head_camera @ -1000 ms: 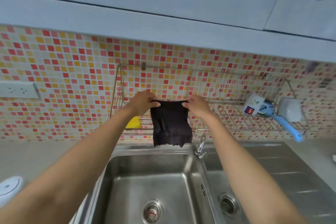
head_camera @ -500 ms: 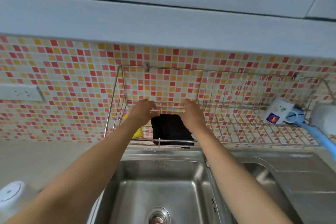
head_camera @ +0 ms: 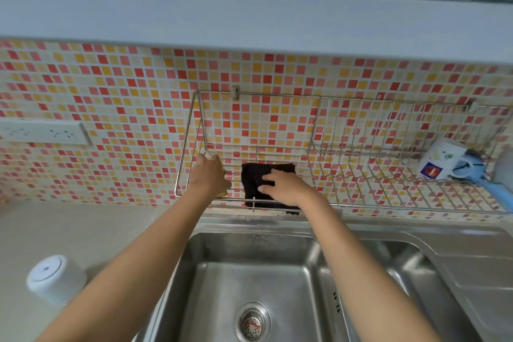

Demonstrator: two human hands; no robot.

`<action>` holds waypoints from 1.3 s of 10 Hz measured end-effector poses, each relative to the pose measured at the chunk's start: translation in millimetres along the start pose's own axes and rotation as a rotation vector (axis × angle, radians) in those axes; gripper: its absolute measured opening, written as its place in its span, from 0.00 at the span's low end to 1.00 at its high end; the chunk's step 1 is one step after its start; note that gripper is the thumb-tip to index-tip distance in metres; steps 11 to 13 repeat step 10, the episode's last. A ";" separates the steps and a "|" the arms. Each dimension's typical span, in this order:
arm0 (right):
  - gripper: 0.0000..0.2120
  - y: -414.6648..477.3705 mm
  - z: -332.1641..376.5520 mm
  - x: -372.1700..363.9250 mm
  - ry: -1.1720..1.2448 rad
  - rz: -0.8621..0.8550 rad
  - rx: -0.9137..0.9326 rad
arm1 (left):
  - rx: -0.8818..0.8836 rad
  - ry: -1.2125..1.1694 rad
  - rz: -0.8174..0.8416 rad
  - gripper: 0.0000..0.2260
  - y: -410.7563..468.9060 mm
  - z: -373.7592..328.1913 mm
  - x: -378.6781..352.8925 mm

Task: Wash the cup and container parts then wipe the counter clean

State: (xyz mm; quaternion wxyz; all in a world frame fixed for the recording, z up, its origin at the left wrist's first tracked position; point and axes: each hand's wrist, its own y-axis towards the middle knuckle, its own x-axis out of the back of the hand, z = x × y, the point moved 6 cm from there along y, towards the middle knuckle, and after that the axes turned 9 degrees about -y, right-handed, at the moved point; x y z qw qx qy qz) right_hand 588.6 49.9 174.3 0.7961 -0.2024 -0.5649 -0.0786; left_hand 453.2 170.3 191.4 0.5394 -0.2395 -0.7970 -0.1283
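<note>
- Nearest, the steel sink [head_camera: 258, 272] shows a round drain [head_camera: 253, 321] in its left basin; a second basin lies to the right.
- On the bench [head_camera: 83, 233] at the near left stands a white container [head_camera: 54, 277], upside down, well apart from the sink.
- Both forearms reach over the sink toward the wire rack [head_camera: 347, 175] fixed to the far tiled wall [head_camera: 125, 97].
- The right hand [head_camera: 286, 187] lies flat on a dark cloth [head_camera: 256, 183], fingers spread and pressing it onto the left part of the rack; the cloth's lower edge hangs just past the front wire.
- The left hand [head_camera: 209, 175] is just left of the cloth, fingers curled around a rack wire; a bit of something yellow peeks out under it, too hidden to identify.
- At the far right of the rack a white cup [head_camera: 441, 161] lies on its side, touching a blue brush [head_camera: 488, 189].
- A white socket strip [head_camera: 44, 130] sits on the wall at the far left.
</note>
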 end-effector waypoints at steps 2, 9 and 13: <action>0.23 -22.6 -2.1 -0.2 -0.012 -0.228 -0.093 | -0.089 -0.484 -0.109 0.18 -4.3 -13.2 13.9; 0.30 -37.5 11.5 1.8 -0.313 -0.499 -0.136 | -0.323 0.074 -0.166 0.27 -39.2 5.4 -19.5; 0.31 -53.7 13.1 -17.3 -0.419 -0.560 -0.189 | -0.351 0.101 -0.191 0.30 -65.1 16.6 -23.0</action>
